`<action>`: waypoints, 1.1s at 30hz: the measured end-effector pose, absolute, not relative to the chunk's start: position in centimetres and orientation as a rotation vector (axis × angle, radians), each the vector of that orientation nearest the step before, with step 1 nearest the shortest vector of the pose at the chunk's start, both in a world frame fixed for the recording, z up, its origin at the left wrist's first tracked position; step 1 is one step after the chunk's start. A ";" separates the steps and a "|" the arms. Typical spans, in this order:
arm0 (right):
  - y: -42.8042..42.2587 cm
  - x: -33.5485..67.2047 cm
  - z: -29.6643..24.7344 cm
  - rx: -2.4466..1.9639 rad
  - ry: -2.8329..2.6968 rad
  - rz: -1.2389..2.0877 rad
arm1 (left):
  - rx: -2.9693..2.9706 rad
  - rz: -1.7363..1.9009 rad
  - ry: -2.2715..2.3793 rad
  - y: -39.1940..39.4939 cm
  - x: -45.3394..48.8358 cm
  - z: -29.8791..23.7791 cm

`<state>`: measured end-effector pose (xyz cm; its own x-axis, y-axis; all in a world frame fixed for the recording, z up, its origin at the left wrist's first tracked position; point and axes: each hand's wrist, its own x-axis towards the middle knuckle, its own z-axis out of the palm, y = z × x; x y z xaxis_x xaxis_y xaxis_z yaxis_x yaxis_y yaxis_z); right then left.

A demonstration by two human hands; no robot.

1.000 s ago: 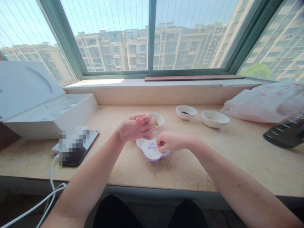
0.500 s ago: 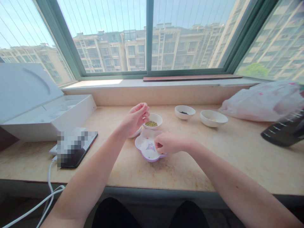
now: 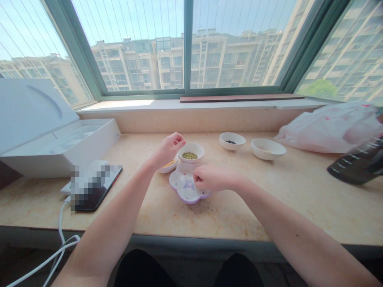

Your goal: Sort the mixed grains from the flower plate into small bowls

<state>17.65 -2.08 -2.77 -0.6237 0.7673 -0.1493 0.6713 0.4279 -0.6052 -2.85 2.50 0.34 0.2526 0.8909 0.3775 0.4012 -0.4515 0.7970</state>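
My left hand (image 3: 170, 148) hangs over a white bowl of yellow-orange grains (image 3: 168, 165), its fingers pinched together; anything between them is too small to name. Just right of it stands a white bowl of green beans (image 3: 190, 155). In front of these sits a flower-shaped dish (image 3: 181, 184), white inside with a purple rim and a cartoon figure on its bottom. My right hand (image 3: 211, 178) is over the dish's right side with curled fingers, and what they hold, if anything, is hidden. Farther right are a bowl of black beans (image 3: 232, 146) and a bowl with pale contents (image 3: 268, 154).
An open white box (image 3: 89, 143) stands at the left, with a phone (image 3: 95, 195) and white cables (image 3: 61, 235) in front of it. A plastic bag (image 3: 326, 127) and a dark jug (image 3: 356, 163) lie at the right. The counter (image 3: 227, 223) ends close before my knees.
My left hand has moved slightly left and down, bringing the yellow-orange grains into view. My right hand stays over the dish, nearly unmoved.
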 end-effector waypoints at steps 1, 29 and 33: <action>-2.2 17.5 -2.5 -1.318 -2.572 0.876 | 2.069 1.099 1.278 2.8 -3.4 0.2; -3.7 18.1 2.3 -0.673 -1.413 1.862 | 2.246 1.095 1.313 0.7 -2.8 1.3; -3.4 17.6 1.9 -0.705 -1.406 1.749 | 2.100 1.225 0.944 -0.9 -1.4 1.6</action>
